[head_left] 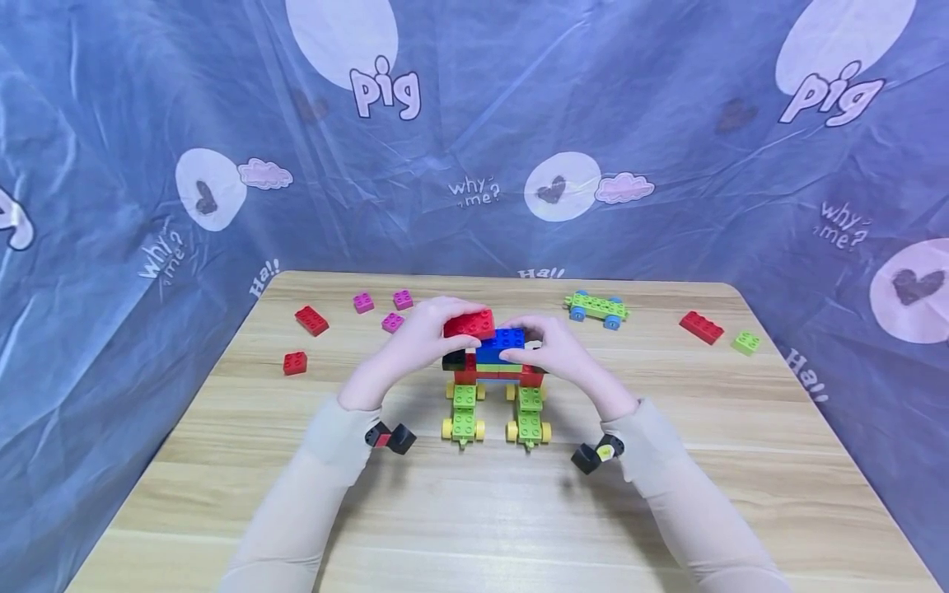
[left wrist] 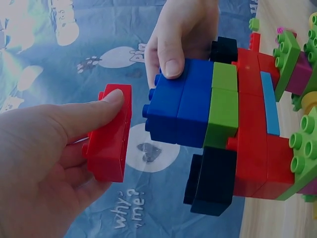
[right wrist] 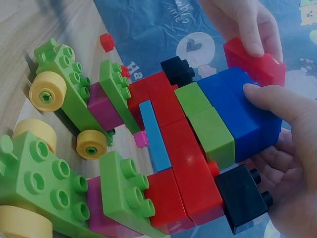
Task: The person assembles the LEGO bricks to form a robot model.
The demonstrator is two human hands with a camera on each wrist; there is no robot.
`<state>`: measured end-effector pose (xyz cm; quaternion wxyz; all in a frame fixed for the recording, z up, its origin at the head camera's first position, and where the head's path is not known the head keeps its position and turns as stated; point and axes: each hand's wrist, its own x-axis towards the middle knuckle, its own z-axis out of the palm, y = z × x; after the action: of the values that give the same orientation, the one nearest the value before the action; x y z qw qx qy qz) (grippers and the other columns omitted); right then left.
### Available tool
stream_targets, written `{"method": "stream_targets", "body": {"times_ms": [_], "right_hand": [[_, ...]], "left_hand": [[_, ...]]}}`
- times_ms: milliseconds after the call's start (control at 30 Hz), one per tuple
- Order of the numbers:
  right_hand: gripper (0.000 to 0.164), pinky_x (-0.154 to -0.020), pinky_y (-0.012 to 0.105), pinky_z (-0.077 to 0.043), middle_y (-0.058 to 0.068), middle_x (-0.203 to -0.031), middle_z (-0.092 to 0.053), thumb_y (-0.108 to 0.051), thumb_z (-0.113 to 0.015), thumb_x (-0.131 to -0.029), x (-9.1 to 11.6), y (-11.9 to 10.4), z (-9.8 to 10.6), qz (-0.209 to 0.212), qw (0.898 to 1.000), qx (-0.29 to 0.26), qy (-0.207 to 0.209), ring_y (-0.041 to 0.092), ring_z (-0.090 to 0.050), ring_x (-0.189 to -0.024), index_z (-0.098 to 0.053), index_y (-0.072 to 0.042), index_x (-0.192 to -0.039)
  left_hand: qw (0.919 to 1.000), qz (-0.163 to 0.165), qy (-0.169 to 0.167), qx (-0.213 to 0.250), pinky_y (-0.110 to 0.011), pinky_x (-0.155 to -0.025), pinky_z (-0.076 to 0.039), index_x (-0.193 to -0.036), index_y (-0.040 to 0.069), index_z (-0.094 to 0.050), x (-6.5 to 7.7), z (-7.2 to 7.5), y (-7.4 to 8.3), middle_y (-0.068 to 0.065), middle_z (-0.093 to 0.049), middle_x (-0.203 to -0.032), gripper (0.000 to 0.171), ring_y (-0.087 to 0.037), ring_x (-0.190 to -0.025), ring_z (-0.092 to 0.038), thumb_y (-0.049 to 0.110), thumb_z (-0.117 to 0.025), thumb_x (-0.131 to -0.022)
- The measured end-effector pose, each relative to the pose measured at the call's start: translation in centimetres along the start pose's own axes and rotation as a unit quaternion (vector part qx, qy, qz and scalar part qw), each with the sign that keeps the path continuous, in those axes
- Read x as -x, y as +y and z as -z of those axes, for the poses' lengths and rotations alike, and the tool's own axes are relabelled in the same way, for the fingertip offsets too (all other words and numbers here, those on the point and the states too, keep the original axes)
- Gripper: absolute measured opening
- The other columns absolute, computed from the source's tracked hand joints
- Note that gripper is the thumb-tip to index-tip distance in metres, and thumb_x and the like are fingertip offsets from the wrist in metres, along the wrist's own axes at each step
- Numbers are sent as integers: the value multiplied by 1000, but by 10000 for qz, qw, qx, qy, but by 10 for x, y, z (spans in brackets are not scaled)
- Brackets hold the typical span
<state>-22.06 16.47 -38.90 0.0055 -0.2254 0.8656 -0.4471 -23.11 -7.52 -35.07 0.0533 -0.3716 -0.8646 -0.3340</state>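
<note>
My left hand (head_left: 418, 333) pinches a long red brick (left wrist: 111, 136), thumb on one face and fingers behind it. In the left wrist view a gap separates this brick from the blue bricks (left wrist: 183, 106) stacked on top of a built figure. My right hand (head_left: 558, 352) grips those blue bricks, its thumb on the near face and its fingers at the far side. Beneath them come lime green bricks (right wrist: 213, 136), a red row (right wrist: 185, 161) and black bricks (right wrist: 242, 198) at either side. Two lime wheeled bases (head_left: 464, 416) with yellow wheels carry the figure.
Pink bricks (head_left: 363, 303) and red bricks (head_left: 311, 320) lie at the table's back left. Another lime wheeled base (head_left: 596, 308) with blue wheels stands behind the figure. A red brick (head_left: 701, 327) and a lime brick (head_left: 745, 342) are at the right. A blue printed cloth (head_left: 474, 107) hangs behind the table.
</note>
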Motion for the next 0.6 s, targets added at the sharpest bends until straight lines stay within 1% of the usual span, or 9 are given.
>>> {"method": "stream_targets", "body": {"times_ms": [133, 233, 433, 600], "right_hand": [[43, -84, 50, -54, 17, -108, -70, -17, -76, -83, 1, 0, 0, 51, 10000, -24, 27, 29, -67, -94, -63, 1, -121], [44, -84, 48, -55, 18, -108, -70, -17, -76, -83, 1, 0, 0, 33, 10000, -13, 25, 30, -67, -95, -63, 2, -121], [44, -82, 44, -57, 18, -108, -70, -18, -76, -83, 1, 1, -1, -45, 10000, -62, 32, 30, -67, -95, -63, 2, -120], [44, -80, 41, -57, 16, -106, -70, -18, -77, -82, 1, 0, -1, -66, 9999, -65, 52, 28, -67, -94, -64, 0, -120]], "left_hand": [[9999, -130, 2, -53, -40, -96, -50, -127, 8, -63, -2, -4, 0, -11, -67, -121, 48, -26, -113, -60, 27, -74, -84], [9998, -192, -9, -101, -40, -95, -51, -126, 8, -64, -3, -6, 0, -11, -66, -122, 47, -26, -112, -60, 27, -74, -84], [9997, -142, -148, -145, -43, -97, -50, -127, 10, -64, -4, -7, 1, -10, -65, -125, 46, -28, -117, -58, 28, -73, -86], [9996, -104, -197, -169, -42, -96, -50, -126, 10, -64, -4, -6, 2, -10, -65, -124, 44, -27, -116, -58, 25, -73, -86]]}}
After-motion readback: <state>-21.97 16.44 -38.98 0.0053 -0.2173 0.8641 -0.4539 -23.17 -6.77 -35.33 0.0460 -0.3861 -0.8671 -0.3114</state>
